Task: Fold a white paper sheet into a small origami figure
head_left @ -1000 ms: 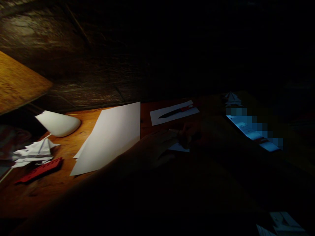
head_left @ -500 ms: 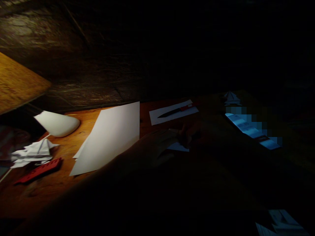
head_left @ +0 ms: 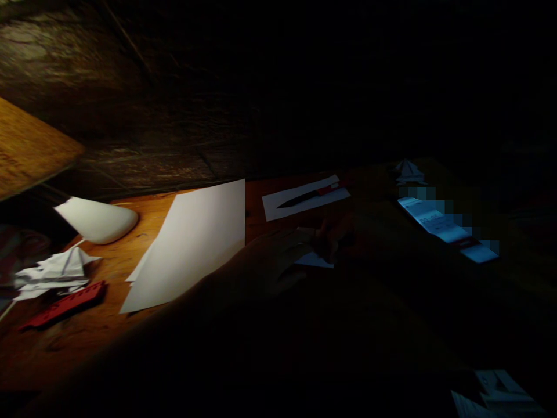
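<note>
Both hands lie in deep shadow at the middle of the wooden table (head_left: 113, 261). My left hand (head_left: 265, 264) rests against a small white paper piece (head_left: 314, 259), its fingers too dark to read. My right hand (head_left: 342, 232) sits curled at the far side of the same piece and seems to pinch its edge. A large white sheet (head_left: 195, 244) lies just left of my left hand.
Beyond the hands, a dark blade with a red handle (head_left: 311, 195) lies on a white strip. A white lamp shade (head_left: 98, 219), folded paper (head_left: 56, 268) and a red ruler (head_left: 61, 305) are at the left. A glowing phone (head_left: 444, 229) and a folded paper shape (head_left: 407, 171) are at the right.
The view has drifted slightly, so everything sits a little further left. The hands stay on the small paper piece with only tiny finger shifts.
</note>
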The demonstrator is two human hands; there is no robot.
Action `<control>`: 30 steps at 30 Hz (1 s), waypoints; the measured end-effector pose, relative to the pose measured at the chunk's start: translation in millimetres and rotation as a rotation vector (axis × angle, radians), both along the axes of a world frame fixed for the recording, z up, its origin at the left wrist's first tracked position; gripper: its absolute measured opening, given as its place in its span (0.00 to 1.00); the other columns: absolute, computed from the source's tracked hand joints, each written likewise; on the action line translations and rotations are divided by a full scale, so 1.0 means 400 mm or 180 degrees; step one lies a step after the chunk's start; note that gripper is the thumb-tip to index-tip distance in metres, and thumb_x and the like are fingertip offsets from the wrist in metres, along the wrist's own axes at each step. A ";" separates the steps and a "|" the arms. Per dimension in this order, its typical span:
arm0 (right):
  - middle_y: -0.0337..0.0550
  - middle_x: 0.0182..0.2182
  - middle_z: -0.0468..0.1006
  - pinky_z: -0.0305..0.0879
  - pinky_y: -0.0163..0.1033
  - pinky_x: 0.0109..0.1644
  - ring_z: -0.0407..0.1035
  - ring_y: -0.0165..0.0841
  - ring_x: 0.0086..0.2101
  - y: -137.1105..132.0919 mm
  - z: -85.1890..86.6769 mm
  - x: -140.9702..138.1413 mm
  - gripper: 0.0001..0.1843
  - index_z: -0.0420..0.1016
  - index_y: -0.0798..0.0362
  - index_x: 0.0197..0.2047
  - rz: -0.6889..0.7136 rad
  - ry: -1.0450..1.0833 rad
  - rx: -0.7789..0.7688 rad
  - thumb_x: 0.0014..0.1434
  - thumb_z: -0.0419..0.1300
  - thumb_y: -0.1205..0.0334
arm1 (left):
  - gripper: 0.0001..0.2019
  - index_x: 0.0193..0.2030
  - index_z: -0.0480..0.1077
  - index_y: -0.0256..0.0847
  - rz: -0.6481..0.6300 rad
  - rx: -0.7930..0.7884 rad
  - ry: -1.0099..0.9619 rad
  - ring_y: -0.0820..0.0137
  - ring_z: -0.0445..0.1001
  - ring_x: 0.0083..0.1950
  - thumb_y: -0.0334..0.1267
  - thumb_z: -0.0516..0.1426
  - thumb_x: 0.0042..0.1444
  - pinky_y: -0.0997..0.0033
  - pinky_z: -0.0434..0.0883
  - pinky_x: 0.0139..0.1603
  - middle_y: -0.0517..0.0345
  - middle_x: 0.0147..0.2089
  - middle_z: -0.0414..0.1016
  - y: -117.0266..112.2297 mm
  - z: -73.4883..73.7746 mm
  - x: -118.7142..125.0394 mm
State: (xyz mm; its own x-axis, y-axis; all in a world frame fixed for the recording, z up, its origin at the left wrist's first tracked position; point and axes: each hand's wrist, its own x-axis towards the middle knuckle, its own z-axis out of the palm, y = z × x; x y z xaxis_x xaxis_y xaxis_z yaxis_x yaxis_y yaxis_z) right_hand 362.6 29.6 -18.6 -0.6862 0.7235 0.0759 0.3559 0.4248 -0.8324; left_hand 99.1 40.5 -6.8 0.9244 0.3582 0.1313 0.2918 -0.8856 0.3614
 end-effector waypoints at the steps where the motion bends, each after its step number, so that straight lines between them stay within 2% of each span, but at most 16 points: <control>1: 0.39 0.39 0.80 0.68 0.39 0.45 0.76 0.34 0.41 -0.001 0.001 -0.001 0.06 0.82 0.50 0.30 -0.0019 -0.0007 -0.0006 0.55 0.65 0.70 | 0.29 0.69 0.60 0.48 0.0000 0.0005 0.0002 0.57 0.68 0.68 0.34 0.61 0.62 0.49 0.69 0.66 0.50 0.67 0.68 0.000 0.000 0.000; 4: 0.40 0.39 0.80 0.68 0.40 0.46 0.75 0.34 0.41 -0.002 0.002 -0.002 0.05 0.81 0.50 0.29 0.0021 0.0015 -0.0063 0.56 0.66 0.68 | 0.30 0.69 0.60 0.48 -0.0035 -0.0030 0.0013 0.57 0.68 0.67 0.33 0.61 0.61 0.49 0.70 0.66 0.50 0.67 0.68 0.001 0.001 0.002; 9: 0.39 0.37 0.79 0.68 0.38 0.45 0.75 0.32 0.39 -0.001 0.005 -0.003 0.06 0.81 0.50 0.30 0.0066 -0.0027 -0.0024 0.56 0.65 0.69 | 0.31 0.69 0.60 0.48 0.0000 -0.0010 0.0054 0.57 0.68 0.68 0.32 0.61 0.60 0.50 0.70 0.66 0.51 0.67 0.68 0.002 0.002 0.004; 14: 0.41 0.40 0.79 0.69 0.39 0.47 0.75 0.34 0.42 0.000 -0.001 -0.002 0.06 0.81 0.51 0.30 0.0138 0.0075 -0.0005 0.58 0.65 0.67 | 0.30 0.69 0.59 0.47 -0.0034 0.0061 0.0042 0.57 0.67 0.68 0.32 0.60 0.61 0.51 0.70 0.66 0.50 0.67 0.68 0.003 -0.001 0.002; 23: 0.41 0.43 0.79 0.69 0.41 0.49 0.75 0.36 0.45 0.000 -0.005 0.003 0.06 0.82 0.50 0.30 0.0106 0.0026 0.0071 0.56 0.65 0.69 | 0.30 0.69 0.59 0.46 0.0003 0.0004 -0.0016 0.56 0.67 0.68 0.33 0.60 0.61 0.50 0.70 0.66 0.48 0.69 0.66 0.002 -0.004 0.002; 30: 0.40 0.40 0.80 0.69 0.39 0.49 0.75 0.34 0.46 -0.001 0.009 0.003 0.07 0.82 0.51 0.31 0.0206 -0.0035 0.0166 0.56 0.65 0.72 | 0.30 0.69 0.60 0.49 0.0035 -0.0109 -0.0058 0.56 0.66 0.69 0.32 0.60 0.61 0.49 0.68 0.67 0.50 0.69 0.66 0.000 -0.003 0.003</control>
